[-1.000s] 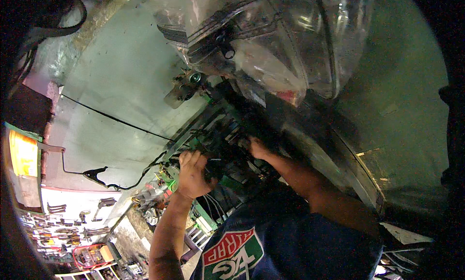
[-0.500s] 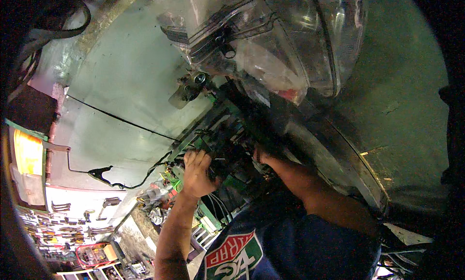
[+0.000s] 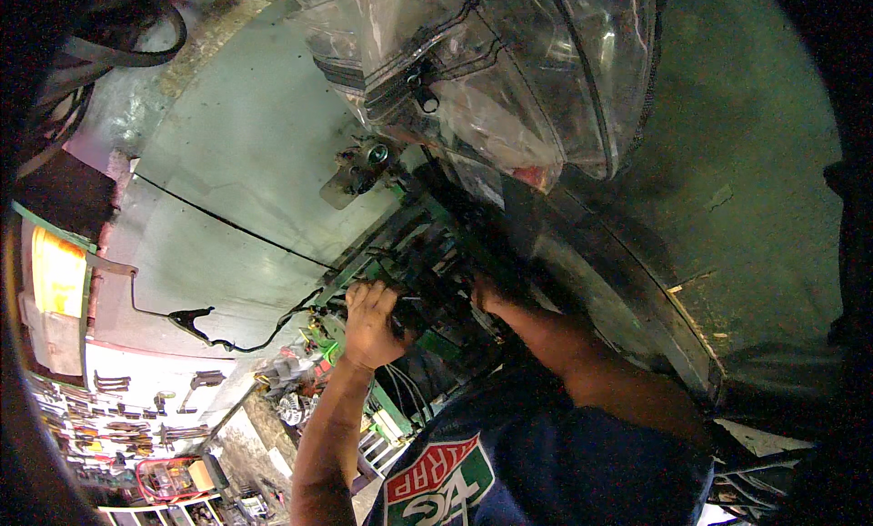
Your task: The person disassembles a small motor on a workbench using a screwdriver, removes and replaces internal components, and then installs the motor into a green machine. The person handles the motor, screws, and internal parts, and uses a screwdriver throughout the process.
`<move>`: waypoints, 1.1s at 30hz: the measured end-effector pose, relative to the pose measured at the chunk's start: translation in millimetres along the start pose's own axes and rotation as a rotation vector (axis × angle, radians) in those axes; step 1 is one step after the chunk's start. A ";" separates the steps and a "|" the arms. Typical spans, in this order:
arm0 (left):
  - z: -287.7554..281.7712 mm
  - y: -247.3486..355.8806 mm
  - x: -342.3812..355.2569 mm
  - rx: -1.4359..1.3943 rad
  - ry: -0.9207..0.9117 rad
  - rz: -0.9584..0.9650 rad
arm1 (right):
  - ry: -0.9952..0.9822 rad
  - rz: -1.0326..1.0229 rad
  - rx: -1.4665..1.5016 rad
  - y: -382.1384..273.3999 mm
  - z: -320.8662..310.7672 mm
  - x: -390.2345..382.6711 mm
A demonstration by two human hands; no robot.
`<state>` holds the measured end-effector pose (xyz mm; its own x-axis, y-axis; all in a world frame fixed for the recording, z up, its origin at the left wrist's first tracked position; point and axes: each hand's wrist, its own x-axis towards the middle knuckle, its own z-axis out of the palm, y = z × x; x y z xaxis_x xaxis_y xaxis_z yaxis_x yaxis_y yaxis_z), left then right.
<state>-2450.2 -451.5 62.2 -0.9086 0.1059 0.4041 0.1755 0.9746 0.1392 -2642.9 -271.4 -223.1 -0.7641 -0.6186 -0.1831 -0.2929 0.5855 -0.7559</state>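
Note:
My left hand [image 3: 371, 326] is closed over a dark part of a green-framed machine [image 3: 405, 212], its fingers curled and knuckles up. What sits under the palm is dark and mostly hidden; a black rounded shape shows beside the thumb. On the far side of the machine's dark inner parts, my right hand [image 3: 491, 297] reaches in from the right with bent fingers. Shadow hides its fingertips and whatever they grip. Thin grey cables [image 3: 409, 390] run down beside my left wrist. A small round gauge [image 3: 377, 153] is fixed near the machine's far end.
A clear plastic cover with a dark zip [image 3: 491, 117] hangs over the far end. A black cable [image 3: 241, 348] stretches left from the machine. Black belts [image 3: 136, 49] hang at upper left. Hand tools [image 3: 127, 426] line the white wall at lower left, above a red-framed tray [image 3: 173, 479].
The view has shifted slightly, and the plastic cover appears a little further left. Both hands stay at about the same places on the machine.

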 end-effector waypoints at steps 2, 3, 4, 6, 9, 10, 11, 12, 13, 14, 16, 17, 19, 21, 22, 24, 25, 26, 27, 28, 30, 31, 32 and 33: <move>0.4 -0.4 -0.3 0.017 0.047 0.028 | 0.001 0.002 0.003 -1.0 1.6 1.8; 0.2 -0.5 -0.2 0.025 0.069 0.042 | 0.002 0.004 0.002 -1.2 2.1 2.4; -0.1 -0.8 0.0 0.019 0.046 0.026 | 0.006 0.009 0.003 -1.2 2.7 2.8; -0.3 -0.8 0.4 0.002 0.000 -0.008 | 0.008 0.010 0.000 0.3 3.2 1.9; -0.3 0.1 0.9 -0.030 -0.006 -0.029 | 0.015 0.009 -0.006 6.4 2.3 -5.1; -0.2 0.4 1.4 -0.008 0.012 -0.003 | 0.016 0.008 -0.007 9.0 1.4 -8.2; -0.1 0.8 1.7 -0.003 0.036 0.014 | 0.015 0.008 -0.011 11.6 0.8 -11.8; -0.1 1.2 2.2 -0.016 0.068 0.029 | 0.016 0.005 -0.012 14.3 0.0 -15.4; -0.4 1.3 2.9 -0.005 0.041 0.012 | 0.017 0.005 -0.015 16.3 -0.5 -18.5; -1.0 1.5 3.4 -0.011 0.024 -0.007 | 0.017 0.007 -0.020 18.2 -1.0 -21.5; -2.5 1.7 4.5 -0.022 -0.022 -0.041 | 0.021 0.009 -0.022 20.2 -1.5 -24.9; -3.4 1.8 4.6 -0.027 -0.051 -0.056 | 0.022 0.007 -0.023 20.1 -1.3 -25.5; -3.9 2.1 4.7 -0.030 -0.068 -0.065 | 0.025 0.010 -0.027 19.1 -0.8 -24.9; -2.7 2.1 4.6 -0.030 -0.039 -0.058 | 0.027 0.015 -0.031 16.7 -0.1 -22.1; -1.5 2.0 4.4 -0.020 0.012 -0.017 | 0.028 0.018 -0.031 15.7 0.1 -20.5; 0.9 1.4 3.8 -0.005 0.112 0.050 | 0.027 0.017 -0.033 13.0 0.8 -16.6; 1.6 0.7 3.4 -0.005 0.107 0.052 | 0.026 0.016 -0.033 11.5 1.4 -14.2; 2.1 0.1 3.1 -0.005 0.101 0.052 | 0.026 0.018 -0.031 10.6 2.0 -12.5; 2.4 -0.4 2.7 -0.005 0.094 0.052 | 0.027 0.018 -0.033 9.6 2.7 -10.2; 2.4 -0.8 2.3 -0.015 0.088 0.049 | 0.026 0.019 -0.031 8.8 3.6 -8.5; 1.8 -0.7 1.9 -0.035 0.076 0.040 | 0.025 0.016 -0.029 8.0 5.3 -5.3; 1.2 -0.1 1.9 -0.031 0.061 0.023 | 0.025 0.016 -0.031 7.9 6.3 -4.0; 0.5 0.6 2.0 -0.028 0.047 0.007 | 0.024 0.016 -0.032 8.2 7.0 -2.7; -0.1 1.6 2.2 -0.038 0.038 -0.015 | 0.023 0.017 -0.034 8.6 7.9 -2.2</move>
<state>-2451.9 -449.7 63.4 -0.8962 0.0832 0.4358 0.1770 0.9677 0.1793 -2639.2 -269.1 -234.1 -0.7819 -0.5967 -0.1806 -0.2992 0.6133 -0.7310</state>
